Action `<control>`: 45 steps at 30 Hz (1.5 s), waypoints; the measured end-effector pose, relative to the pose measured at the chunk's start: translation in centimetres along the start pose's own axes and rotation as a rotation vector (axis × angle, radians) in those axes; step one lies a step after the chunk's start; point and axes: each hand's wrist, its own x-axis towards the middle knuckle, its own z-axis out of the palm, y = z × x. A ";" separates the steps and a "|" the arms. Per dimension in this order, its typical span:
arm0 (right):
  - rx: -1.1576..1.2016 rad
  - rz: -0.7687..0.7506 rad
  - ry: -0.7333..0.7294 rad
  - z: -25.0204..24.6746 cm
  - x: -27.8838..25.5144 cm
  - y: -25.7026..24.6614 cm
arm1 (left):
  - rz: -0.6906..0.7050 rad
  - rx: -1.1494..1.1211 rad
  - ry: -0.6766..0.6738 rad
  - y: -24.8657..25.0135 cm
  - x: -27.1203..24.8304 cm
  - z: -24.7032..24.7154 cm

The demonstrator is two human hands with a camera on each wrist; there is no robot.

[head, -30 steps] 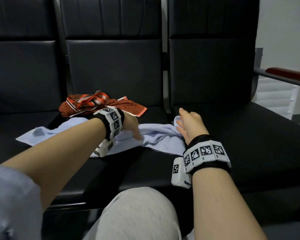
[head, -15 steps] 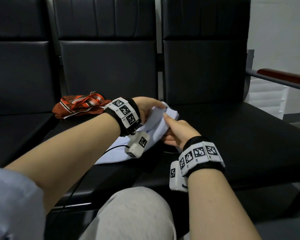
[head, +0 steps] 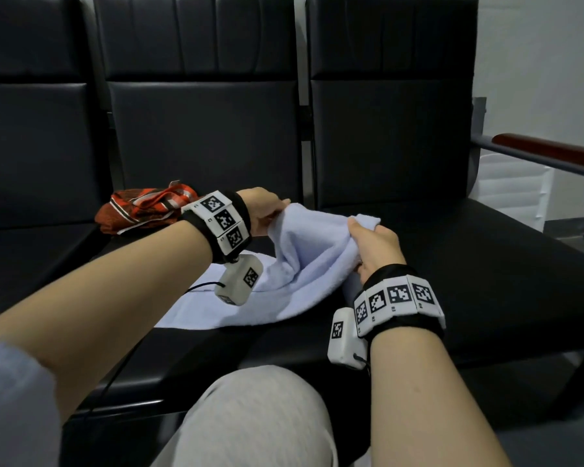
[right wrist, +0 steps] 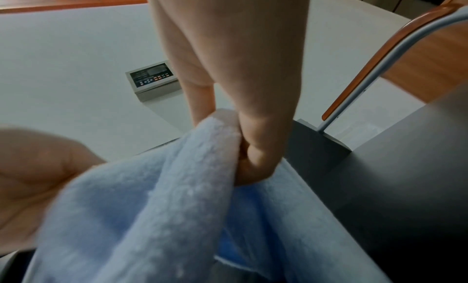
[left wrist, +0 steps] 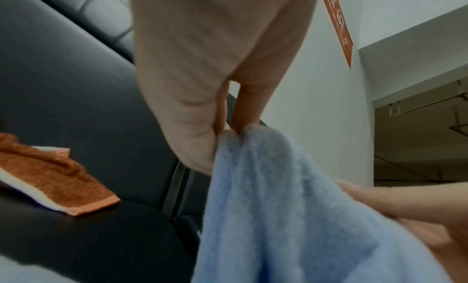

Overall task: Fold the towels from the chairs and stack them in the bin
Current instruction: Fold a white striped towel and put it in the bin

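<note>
At frame center, I'm pinching the light blue towel (head: 304, 264) with my left hand (head: 263, 210) and right hand (head: 375, 244), lifting its top edge off the black chair seat (head: 486, 264); an orange towel (head: 142, 210) is lying at middle left.

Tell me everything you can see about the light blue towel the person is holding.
The light blue towel is soft, fluffy terry-like cloth, plain in colour, with a thin pale edge seen in the right wrist view. The left hand and right hand each pinch its upper edge, lifting that part off the seat. The cloth sags between the hands, while its lower part lies spread on the black chair seat, partly doubled over.
</note>
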 end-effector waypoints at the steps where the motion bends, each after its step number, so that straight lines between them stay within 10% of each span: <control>1: 0.021 -0.017 0.018 -0.2 0.0 0.1 | 0.014 0.003 0.025 -0.1 0.2 -0.3; 17: -0.031 -0.012 0.141 -2.1 0.1 0.9 | 0.057 -0.194 0.447 -1.2 1.6 -5.2; 31: -0.301 -0.006 0.172 -3.0 -0.3 0.2 | 0.073 -0.442 0.170 -0.7 -0.1 -6.2; 41: 0.423 -0.031 -0.192 -4.4 -1.1 -0.9 | 0.253 -0.636 -0.155 0.6 -1.3 -8.1; 45: 0.380 -0.160 -0.144 -4.3 -1.5 -2.1 | 0.334 -0.679 -0.212 1.7 -2.3 -9.4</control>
